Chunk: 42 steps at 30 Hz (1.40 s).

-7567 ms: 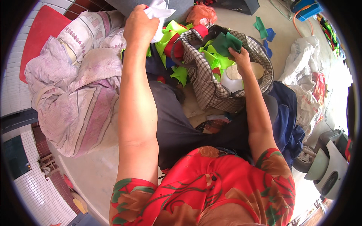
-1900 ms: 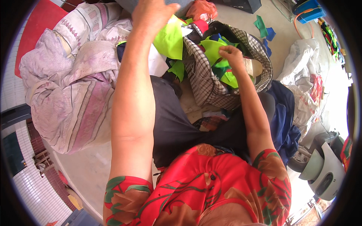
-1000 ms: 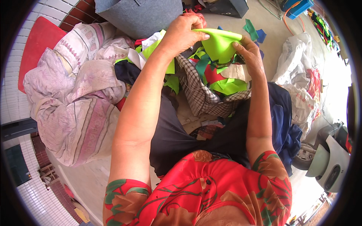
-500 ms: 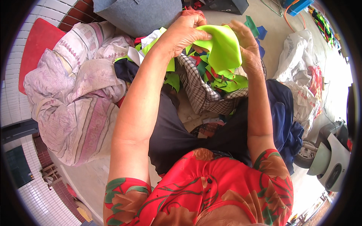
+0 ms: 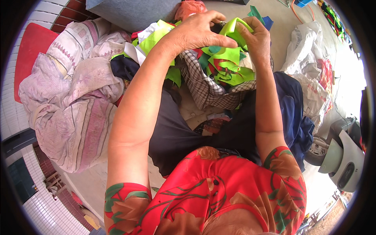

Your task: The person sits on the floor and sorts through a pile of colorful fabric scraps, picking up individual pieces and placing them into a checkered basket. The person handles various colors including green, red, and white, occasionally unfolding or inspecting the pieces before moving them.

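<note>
Head view: a pale, purple-striped cloth bundle [image 5: 58,121] lies left of both hands. Grey container [image 5: 133,13] sits beyond the left hand [image 5: 196,32]. Under the 2 hands, a brown-and-white checked bag [image 5: 199,84] holds lime, green and red fabric scraps [image 5: 231,66]. Left fingers and thumb spread wide, gripping nothing visible; thumb contact cannot be told. Between the hands, the right hand [image 5: 259,41] pinches a lime-green fabric piece [image 5: 234,29].
</note>
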{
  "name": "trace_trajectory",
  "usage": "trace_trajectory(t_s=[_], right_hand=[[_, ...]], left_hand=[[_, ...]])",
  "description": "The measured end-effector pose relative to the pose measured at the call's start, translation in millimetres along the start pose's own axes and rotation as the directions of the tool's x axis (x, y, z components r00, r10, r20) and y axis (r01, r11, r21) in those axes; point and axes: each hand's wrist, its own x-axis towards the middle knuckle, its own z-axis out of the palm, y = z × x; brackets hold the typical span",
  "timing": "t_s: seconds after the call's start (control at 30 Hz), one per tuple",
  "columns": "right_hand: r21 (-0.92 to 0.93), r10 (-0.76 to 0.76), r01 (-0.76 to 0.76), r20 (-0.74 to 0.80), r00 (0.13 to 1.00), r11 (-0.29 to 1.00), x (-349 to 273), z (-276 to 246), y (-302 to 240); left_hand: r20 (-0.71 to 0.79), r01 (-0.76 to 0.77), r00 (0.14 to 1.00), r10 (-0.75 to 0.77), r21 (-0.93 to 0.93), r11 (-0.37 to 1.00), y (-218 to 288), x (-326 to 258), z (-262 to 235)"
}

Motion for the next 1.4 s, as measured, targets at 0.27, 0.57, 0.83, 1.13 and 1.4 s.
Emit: trace_trajectory(t_s=[0.27, 0.57, 0.83, 1.13, 1.4], right_hand=[[0.355, 0.127, -0.212, 0.248, 0.96, 0.91, -3, 0, -9], [-0.767, 0.196, -0.067, 0.078, 0.978, 0.638, -8, -33, 164], [-0.654, 0.673, -0.424, 0.178, 0.718, 0.626, -43, 22, 171], [0.202, 0.344, -0.35, 0.069, 0.937, 0.914, -19, 24, 141], [0.749, 0.25, -0.23, 0.088, 0.964, 0.621, 8, -3, 67]], left_hand=[[-0.091, 0.048, 0.995, -0.034, 0.162, 0.986, -15, 8, 10], [0.028, 0.164, 0.981, -0.192, -0.643, 0.748, -24, 4, -16], [-0.152, 0.015, 0.961, -0.231, -0.806, 0.591, -9, -7, -27], [-0.155, 0.075, 0.91, -0.385, -0.85, 0.522, -23, -4, -26], [-0.24, 0.118, 0.948, -0.208, -0.343, 0.932, -47, 7, -6]])
